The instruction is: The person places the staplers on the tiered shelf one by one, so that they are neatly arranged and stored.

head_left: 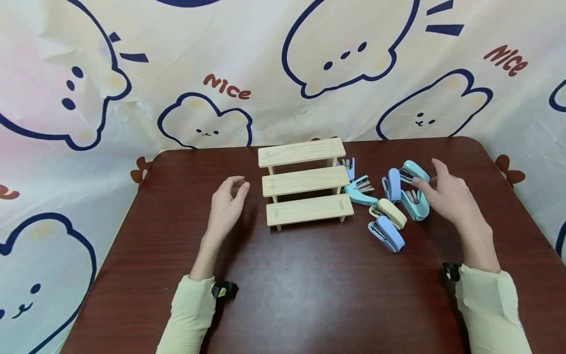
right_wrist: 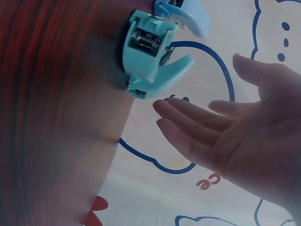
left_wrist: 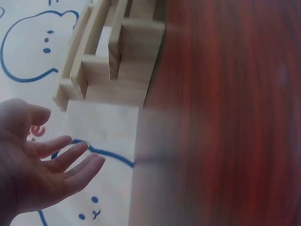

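1. on the worktop (head_left: 309,290), a loose cluster of small staplers lies between the three-step wooden rack (head_left: 305,182) and the right edge, toward the far right corner.
2. the far teal stapler (head_left: 415,170) and near teal stapler (head_left: 415,206) are closest to the right edge; the upper blue stapler (head_left: 391,185), cream stapler (head_left: 391,213) and lower blue stapler (head_left: 386,234) lie to their left, the lower blue one nearest the front edge.
3. a turquoise piece (head_left: 360,195) with metallic strips lies splayed beside the rack; its exact form is hard to tell.
4. each stapler probably handles as light, stiff and a little slippery on its smooth casing; the best hold is likely a pinch across the sides of its body, clear of the hinged mouth.
5. the rack looks light and rigid, and probably takes a hold best at a shelf end.
6. the right hand (head_left: 453,196) has thumb and fingers spread, gripping nothing, just beside the teal staplers; contact cannot be told for certain.
7. the left hand (head_left: 225,209), fingers loosely bent and thumb apart, holds nothing, left of the rack and not touching it.
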Motion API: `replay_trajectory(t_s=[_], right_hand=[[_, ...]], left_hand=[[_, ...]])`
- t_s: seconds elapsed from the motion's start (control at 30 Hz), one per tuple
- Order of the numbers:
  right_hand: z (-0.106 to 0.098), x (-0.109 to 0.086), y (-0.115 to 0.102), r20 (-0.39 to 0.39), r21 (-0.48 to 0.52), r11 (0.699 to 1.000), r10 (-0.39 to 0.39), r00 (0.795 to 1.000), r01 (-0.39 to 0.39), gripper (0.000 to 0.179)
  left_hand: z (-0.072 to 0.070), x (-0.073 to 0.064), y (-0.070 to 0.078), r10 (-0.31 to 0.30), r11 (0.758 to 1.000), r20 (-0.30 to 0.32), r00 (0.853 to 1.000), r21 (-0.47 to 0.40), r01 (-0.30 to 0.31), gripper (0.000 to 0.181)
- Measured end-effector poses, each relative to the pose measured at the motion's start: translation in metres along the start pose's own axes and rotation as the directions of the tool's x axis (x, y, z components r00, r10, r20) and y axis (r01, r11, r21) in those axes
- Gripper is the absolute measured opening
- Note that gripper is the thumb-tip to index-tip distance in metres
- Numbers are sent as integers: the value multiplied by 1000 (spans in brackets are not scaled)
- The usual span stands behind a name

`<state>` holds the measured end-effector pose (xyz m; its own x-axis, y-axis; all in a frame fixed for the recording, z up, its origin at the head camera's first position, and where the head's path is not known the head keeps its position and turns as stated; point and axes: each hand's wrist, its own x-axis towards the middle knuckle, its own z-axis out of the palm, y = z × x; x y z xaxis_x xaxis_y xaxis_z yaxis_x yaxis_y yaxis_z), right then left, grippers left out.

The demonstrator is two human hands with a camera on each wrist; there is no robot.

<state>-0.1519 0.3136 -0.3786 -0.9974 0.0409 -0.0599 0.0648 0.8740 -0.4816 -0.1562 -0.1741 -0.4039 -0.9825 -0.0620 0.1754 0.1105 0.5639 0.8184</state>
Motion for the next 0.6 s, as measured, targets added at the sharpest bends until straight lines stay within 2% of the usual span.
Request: replay_trajectory(t_s=[0.13,0.33,0.43,0.6], right_hand=[[1,1,4,15,2,999,39,999,-39,87],[1,3,11,72,-26,994,108,992,-106,91],[0,4,13,140,-30,992,129,982,-126,92],[0,6,18,252,48,994,81,964,-95,87]], left_hand=[[8,-2,5,-102,979,76,992,-168,113,38],[21,-4,5,-201,894,172,964,-371,252,40],[26,-4,4,-219,864,213,952,-411,291,39],[30,-3,2,-239,836,313,919,-414,359,39]])
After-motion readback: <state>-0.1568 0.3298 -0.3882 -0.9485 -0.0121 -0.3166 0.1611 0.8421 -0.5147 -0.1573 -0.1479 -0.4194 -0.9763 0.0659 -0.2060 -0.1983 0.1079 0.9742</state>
